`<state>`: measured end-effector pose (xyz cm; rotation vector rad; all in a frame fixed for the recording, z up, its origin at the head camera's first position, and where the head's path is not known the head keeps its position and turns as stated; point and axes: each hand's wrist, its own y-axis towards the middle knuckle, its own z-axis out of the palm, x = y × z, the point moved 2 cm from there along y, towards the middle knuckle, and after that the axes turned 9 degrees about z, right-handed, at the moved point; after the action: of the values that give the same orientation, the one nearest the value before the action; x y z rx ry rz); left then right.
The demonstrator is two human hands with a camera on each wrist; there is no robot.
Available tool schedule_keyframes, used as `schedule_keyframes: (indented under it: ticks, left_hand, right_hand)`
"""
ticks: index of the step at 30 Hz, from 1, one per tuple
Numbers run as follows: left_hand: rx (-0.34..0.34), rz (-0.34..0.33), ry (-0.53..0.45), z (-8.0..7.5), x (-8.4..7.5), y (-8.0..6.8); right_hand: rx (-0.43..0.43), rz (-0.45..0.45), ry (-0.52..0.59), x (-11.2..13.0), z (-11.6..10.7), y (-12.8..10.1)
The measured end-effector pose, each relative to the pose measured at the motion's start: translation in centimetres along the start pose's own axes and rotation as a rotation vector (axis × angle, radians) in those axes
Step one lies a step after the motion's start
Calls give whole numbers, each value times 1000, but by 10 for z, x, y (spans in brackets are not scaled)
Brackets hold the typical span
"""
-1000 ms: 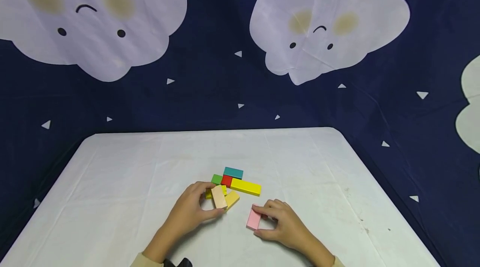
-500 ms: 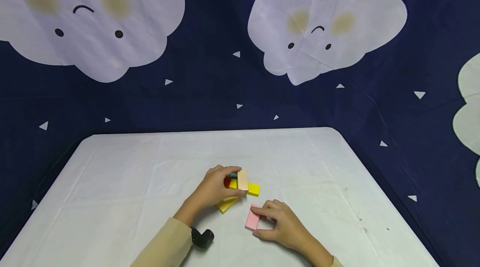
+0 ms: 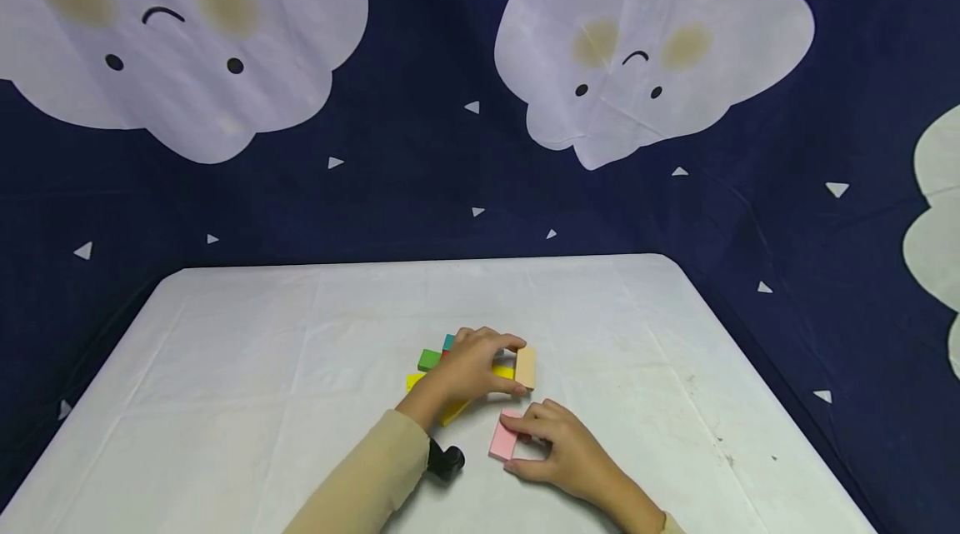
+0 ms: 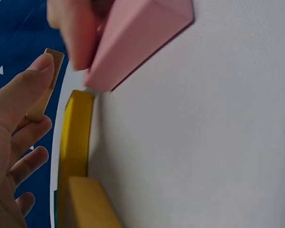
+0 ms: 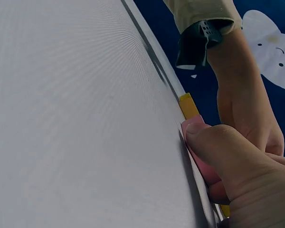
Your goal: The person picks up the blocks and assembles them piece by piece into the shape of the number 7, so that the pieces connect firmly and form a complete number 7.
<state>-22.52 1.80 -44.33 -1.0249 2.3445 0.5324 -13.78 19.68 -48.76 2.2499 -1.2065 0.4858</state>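
Note:
My left hand [image 3: 472, 367] pinches a beige wooden block [image 3: 526, 366] upright between thumb and fingers, just right of a cluster of coloured blocks. In the left wrist view the beige block [image 4: 43, 88] sits at my fingertips above the long yellow block [image 4: 75, 142]. My right hand [image 3: 558, 446] grips a pink block [image 3: 501, 439] lying on the white table [image 3: 247, 367], just in front of the cluster. The right wrist view shows my thumb on the pink block [image 5: 195, 152]. A green block [image 3: 429, 360], a teal block [image 3: 447, 341] and a yellow block [image 3: 453, 412] show around my left hand.
A dark blue cloth with white cloud faces [image 3: 652, 51] hangs behind and beside the table. A black wrist strap [image 3: 446, 461] sits under my left sleeve. Bare tabletop lies to the left and right of the blocks.
My left hand has carried the beige block from the left side of the cluster over it to its right end. My right hand has stayed on the pink block.

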Motion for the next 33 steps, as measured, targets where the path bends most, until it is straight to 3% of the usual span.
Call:
schedule_keyframes:
  ticks: [6,22,33]
  left_hand:
    - [26,17,17,6,-1,6]
    - [104,90,44,8,3,7]
    - [136,90,67,11,2,7]
  right_hand:
    - [-25,-47,5,1,0,0]
    - [-26,-61,11,-1,0,-1]
    - [-19,-57,4,-3,2,0]
